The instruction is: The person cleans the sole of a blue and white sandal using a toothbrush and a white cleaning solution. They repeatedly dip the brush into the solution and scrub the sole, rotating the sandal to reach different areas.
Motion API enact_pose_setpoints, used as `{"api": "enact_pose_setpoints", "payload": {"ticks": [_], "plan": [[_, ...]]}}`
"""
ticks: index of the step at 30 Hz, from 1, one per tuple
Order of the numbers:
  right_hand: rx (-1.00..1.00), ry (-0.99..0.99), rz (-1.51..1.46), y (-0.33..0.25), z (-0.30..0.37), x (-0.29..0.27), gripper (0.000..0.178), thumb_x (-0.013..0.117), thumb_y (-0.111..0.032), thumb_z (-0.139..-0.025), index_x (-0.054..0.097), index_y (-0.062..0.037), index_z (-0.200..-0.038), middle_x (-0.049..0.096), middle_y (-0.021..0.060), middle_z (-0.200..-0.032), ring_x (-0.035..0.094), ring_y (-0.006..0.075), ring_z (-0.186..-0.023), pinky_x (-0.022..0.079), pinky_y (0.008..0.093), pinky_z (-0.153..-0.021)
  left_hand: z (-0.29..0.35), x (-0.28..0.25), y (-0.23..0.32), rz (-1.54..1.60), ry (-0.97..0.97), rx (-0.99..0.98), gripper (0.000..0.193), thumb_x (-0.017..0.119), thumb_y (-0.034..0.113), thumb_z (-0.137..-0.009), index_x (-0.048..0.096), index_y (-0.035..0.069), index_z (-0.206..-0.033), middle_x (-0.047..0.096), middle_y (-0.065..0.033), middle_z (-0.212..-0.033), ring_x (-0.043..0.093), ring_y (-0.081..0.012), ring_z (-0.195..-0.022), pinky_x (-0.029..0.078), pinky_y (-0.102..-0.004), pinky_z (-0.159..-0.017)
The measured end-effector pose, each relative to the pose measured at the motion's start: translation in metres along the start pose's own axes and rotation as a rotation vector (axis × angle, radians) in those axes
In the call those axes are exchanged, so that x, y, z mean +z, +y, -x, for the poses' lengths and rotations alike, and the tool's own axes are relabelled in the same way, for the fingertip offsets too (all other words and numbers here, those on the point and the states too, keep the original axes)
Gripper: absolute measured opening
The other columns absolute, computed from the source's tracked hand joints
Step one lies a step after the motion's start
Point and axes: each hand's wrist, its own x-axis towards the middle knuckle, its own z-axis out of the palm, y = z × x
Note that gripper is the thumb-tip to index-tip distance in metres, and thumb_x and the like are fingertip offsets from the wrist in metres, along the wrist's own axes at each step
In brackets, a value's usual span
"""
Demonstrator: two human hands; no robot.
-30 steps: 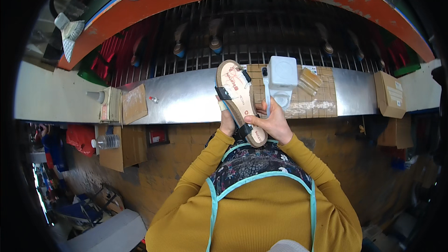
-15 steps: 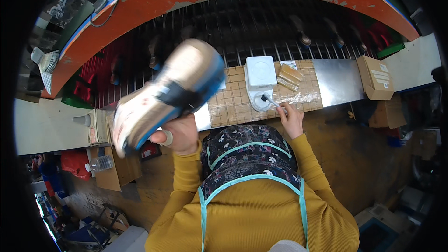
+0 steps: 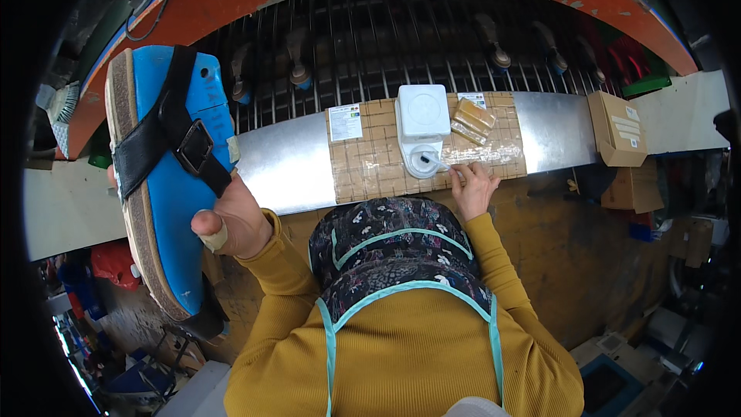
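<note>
At the left, a sandal [image 3: 150,127] with black straps and a square buckle is turned so its strap side shows, fitted over a blue shoe last [image 3: 166,220]. My left hand [image 3: 243,220] is wrapped round it from the right edge; a tan band circles the thumb, and most fingers are hidden behind. My right hand [image 3: 473,188] pinches the pale handle of a small brush [image 3: 442,166]. The brush's dark tip sits in the round cup [image 3: 421,164] at the front of a white plastic dispenser pot [image 3: 424,112].
Yellowish blocks [image 3: 473,120] lie right of the pot on a taped cardboard sheet [image 3: 370,162]. A label card [image 3: 345,122] lies at its left. Behind the bench runs a rack of metal rods [image 3: 347,46] with several shoes on lasts. A cardboard box [image 3: 617,130] stands at right.
My left hand has moved left and turned the sandal from its sole side to its strap side. The brush stays at the cup, its tip now lower in it.
</note>
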Motion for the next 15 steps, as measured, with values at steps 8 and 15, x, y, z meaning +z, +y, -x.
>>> {"api": "enact_pose_setpoints", "payload": {"ticks": [8,15], "plan": [[-0.162,0.068,0.108,0.007,-0.002,0.016,0.006,0.07,-0.022,-0.082,0.072,-0.0174,-0.085,0.059,0.0037,-0.083,0.056,0.0239,-0.079,0.032,0.0439,-0.078,0.016,-0.005,-0.016,0.012,0.056,0.052,0.079,0.081,0.027,-0.077,0.042,-0.001,-0.14,0.052,-0.0139,-0.138,0.053,-0.0293,-0.124,0.044,-0.0462,-0.106],[0.106,-0.118,-0.054,0.006,0.0,-0.003,0.016,0.066,-0.028,-0.088,0.073,-0.0136,-0.087,0.065,0.0079,-0.078,0.062,0.0284,-0.072,0.032,0.0451,-0.078,0.03,-0.012,-0.024,-0.292,0.028,0.214,0.068,0.077,0.021,-0.081,0.046,0.001,-0.138,0.053,-0.0109,-0.137,0.054,-0.0273,-0.123,0.043,-0.0434,-0.106]]}}
